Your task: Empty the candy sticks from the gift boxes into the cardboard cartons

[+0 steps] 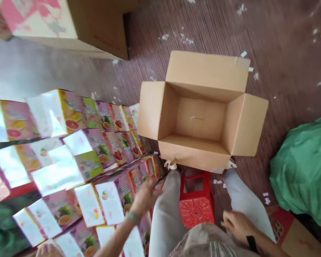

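An open cardboard box [200,116] stands on the floor in front of my legs, its flaps folded outward and its inside bare. My left hand [146,198] is over the rows of fruit-printed cartons [104,146] at the left, fingers spread, holding nothing. Above my right thigh, my right hand [237,225] has its fingers curled; whether they hold anything is hidden. A red plastic stool [196,210] shows between my legs.
A large carton [98,28] is at the upper left. Green sacking [305,171] bulges at the right, above another cardboard box [302,239]. Paper scraps lie on the floor [216,32]. Another person's hand [49,250] shows at the lower left edge.
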{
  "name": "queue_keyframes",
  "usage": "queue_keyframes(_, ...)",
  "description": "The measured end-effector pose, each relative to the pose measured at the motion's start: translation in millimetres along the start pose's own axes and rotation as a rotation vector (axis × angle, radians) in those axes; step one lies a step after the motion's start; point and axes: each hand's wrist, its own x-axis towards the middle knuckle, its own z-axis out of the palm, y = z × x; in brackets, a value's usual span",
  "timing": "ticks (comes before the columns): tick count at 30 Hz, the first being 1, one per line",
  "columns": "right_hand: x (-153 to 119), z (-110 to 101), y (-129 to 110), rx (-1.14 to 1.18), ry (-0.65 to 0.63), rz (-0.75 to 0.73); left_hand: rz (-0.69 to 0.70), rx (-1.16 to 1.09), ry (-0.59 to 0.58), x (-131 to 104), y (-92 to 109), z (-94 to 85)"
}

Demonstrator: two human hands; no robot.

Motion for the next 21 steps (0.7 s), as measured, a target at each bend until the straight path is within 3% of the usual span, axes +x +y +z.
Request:
queue_keyframes(2, 53, -7, -4, -0.075, 0.270, -0.088, 0.030, -0.019, 0.357, 98, 8, -40.6)
queue_keyframes(4, 110, -17, -4, -0.273, 0.574, -0.103, -0.034, -0.102, 0.564, 193, 13, -59.5)
queue_keyframes(6, 163, -25, 2, -0.486, 0.657, -0.080, -0.071, -0.217, 0.526, 264, 10, -54.4)
queue_keyframes(8, 202, -31, 12, -0.612, 0.610, -0.064, -0.083, -0.331, 0.461, 303, 1, -34.2)
queue_keyframes(10, 226, -38, 22, -0.677, 0.538, -0.046, -0.084, -0.443, 0.425, 312, -11, -9.4)
queue_keyframes(14, 245, -53, 29, -0.850, 0.360, -0.047, -0.151, -0.501, 0.382, 295, -35, 31.6)
queue_keyframes(19, 261, -55, 20, -0.939, 0.227, -0.119, -0.215, -0.117, 0.204, 269, -50, 52.9)
queue_keyframes(21, 267, -49, 18, -0.956, 0.187, -0.173, -0.221, -0.054, 0.209, 254, -48, 56.3)
